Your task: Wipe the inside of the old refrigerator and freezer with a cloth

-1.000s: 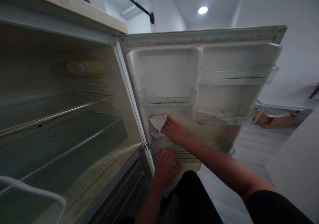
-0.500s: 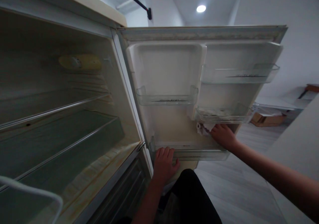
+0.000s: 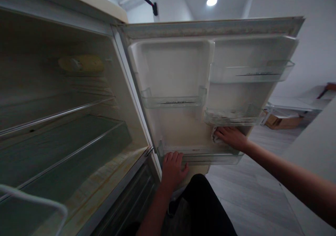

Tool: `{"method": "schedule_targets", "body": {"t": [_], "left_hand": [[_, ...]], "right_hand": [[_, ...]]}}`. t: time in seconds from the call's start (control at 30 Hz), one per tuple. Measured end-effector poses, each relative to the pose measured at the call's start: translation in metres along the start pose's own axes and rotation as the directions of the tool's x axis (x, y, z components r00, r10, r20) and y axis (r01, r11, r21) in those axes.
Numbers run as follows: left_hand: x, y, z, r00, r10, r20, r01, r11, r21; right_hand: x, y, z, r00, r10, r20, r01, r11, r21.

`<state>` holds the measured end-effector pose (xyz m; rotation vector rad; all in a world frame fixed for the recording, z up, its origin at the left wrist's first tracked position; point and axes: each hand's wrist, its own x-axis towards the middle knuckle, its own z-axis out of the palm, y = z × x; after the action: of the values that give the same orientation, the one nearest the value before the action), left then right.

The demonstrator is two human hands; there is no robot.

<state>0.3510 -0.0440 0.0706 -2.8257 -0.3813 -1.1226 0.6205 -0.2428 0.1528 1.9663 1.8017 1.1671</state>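
Apparently, the open left hand [image 3: 172,169] is bracing on a clear plastic bin [image 3: 210,159], the right hand [image 3: 233,138] gripping white cloth [image 3: 214,136] against the white door [image 3: 178,127].

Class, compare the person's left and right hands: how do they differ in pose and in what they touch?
The left hand rests its fingers on the bottom door bin; the right hand has a pale cloth at its fingertips.
The left hand points up from its forearm; the right hand reaches in sideways.
The left hand sits lower in view than the right hand.
Both are bare.
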Motion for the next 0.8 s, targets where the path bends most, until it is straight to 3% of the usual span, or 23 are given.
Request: {"method": "schedule_targets", "body": {"t": [0.17,0.4,0.63,0.8], "left_hand": [[0.003,0.001,0.004,1.000,-0.014,0.001,0.014,1.000,0.008],[0.012,0.007,0.013,1.000,-0.024,0.016,0.023,1.000,0.018],[0.017,0.012,0.016,0.998,-0.046,0.035,0.045,0.998,0.039],[0.013,0.010,0.012,0.997,-0.051,0.063,0.049,0.998,0.033]], "right_hand": [[0.041,-0.010,0.008,0.962,-0.271,-0.043,0.272,0.962,0.031],[0.116,-0.041,0.016,0.924,-0.325,-0.200,0.341,0.939,0.049],[0.198,-0.093,0.004,0.906,-0.323,-0.272,0.377,0.909,0.176],[0.221,-0.111,0.002,0.852,-0.417,-0.316,0.487,0.853,0.187]]}}
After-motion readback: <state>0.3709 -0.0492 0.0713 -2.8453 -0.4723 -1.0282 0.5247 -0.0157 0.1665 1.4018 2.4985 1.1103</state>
